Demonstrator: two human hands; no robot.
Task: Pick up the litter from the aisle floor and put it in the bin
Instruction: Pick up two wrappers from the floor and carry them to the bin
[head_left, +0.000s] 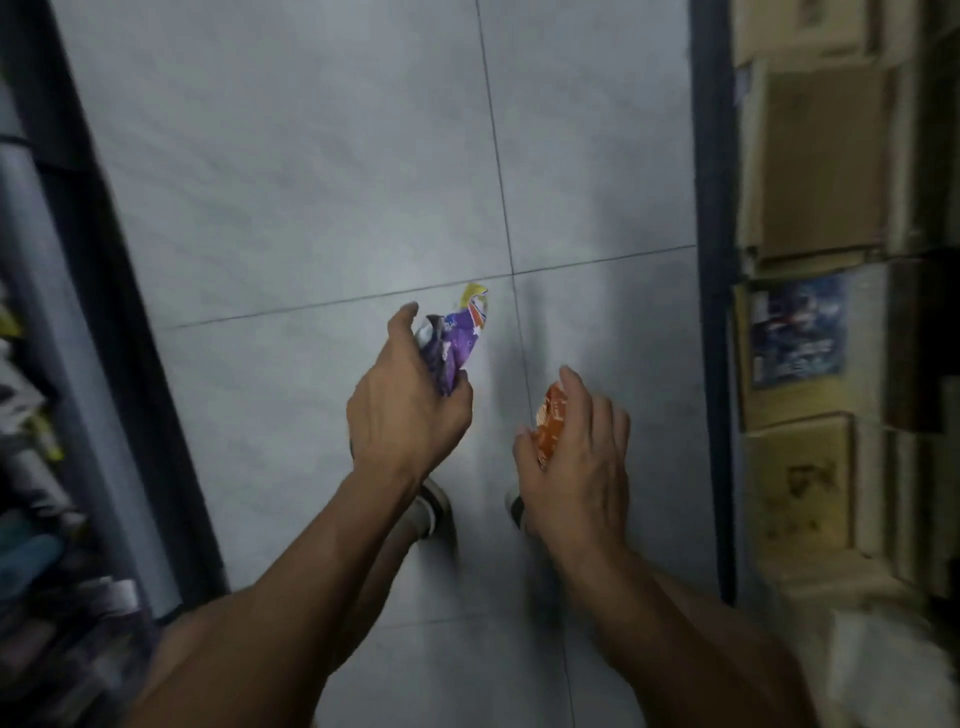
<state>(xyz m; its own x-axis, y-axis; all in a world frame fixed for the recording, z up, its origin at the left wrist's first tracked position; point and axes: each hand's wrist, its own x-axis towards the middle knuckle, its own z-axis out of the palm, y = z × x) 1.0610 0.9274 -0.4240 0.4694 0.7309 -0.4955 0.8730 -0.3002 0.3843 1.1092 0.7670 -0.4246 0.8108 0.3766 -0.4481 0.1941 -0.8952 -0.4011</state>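
My left hand (405, 410) is closed around a crumpled purple wrapper (460, 338) with a yellow and orange end that sticks out above the fingers. My right hand (576, 457) grips an orange wrapper (550, 421), mostly hidden behind the palm and fingers. Both hands hang above the grey tiled aisle floor (311, 182). No bin is in view. The picture is blurred by motion.
Dark shelving with small goods (47, 415) lines the left side. Stacked cardboard boxes (815, 156) and a blue printed carton (797, 330) line the right behind a blue shelf edge (714, 260). My shoes (434, 506) stand on the tiles below the hands.
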